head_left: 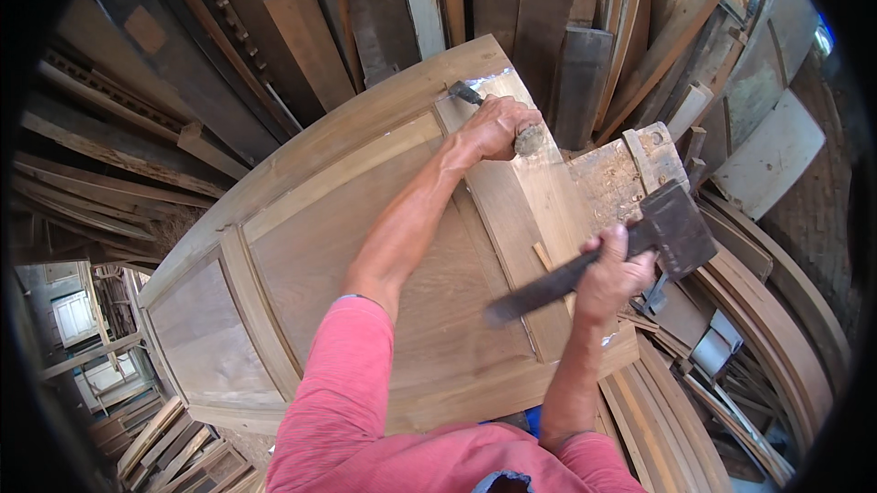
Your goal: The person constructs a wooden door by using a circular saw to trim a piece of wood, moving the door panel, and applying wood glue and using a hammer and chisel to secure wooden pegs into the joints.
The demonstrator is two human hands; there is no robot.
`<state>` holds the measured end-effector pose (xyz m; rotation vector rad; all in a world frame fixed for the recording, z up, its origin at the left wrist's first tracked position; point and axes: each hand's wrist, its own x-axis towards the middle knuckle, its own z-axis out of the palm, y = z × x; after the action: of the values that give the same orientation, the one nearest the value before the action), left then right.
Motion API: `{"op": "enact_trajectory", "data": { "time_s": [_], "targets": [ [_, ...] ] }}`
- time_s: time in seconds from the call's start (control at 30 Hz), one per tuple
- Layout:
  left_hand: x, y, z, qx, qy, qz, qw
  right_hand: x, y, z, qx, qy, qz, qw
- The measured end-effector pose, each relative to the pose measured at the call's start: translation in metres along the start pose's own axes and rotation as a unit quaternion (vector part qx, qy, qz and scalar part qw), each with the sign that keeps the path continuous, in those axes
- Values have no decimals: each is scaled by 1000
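Note:
My left hand (499, 129) is closed around a chisel (466, 92). Its dark blade lies by the joint near the far right corner of a panelled wooden door (356, 237), and its worn butt end sticks out by my thumb. In my right hand (617, 274) is a mallet (678, 230) with a dark blocky head, raised to the right of the door's end. The mallet's handle slants down to the left over the door and is slightly blurred. White shiny smears show along the door's end rail.
A worn work board (621, 173) with wood shavings lies beyond the door's right end. Many planks (306, 45) lean along the far side. Curved boards (776, 319) are stacked at the right, and wood pieces (178, 447) lie low at the left.

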<state>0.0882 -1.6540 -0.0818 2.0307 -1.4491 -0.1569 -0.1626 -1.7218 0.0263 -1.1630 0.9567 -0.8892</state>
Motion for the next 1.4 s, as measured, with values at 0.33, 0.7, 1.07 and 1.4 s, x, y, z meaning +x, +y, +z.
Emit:
{"op": "enact_trajectory", "data": {
  "time_s": [0.33,0.7,1.07,1.4],
  "targets": [
    [1,-5,8,33,-35,-2,999,-16,62,-1,-230,-174,68,955],
    [-38,-20,0,92,-116,-62,987,-12,69,11,-282,-302,84,907],
    [-18,6,-4,41,-61,-3,997,-21,21,-10,-112,-231,38,966],
    [-65,-33,-18,116,-74,-65,988,-5,71,28,-278,-358,63,889]
  ]
}}
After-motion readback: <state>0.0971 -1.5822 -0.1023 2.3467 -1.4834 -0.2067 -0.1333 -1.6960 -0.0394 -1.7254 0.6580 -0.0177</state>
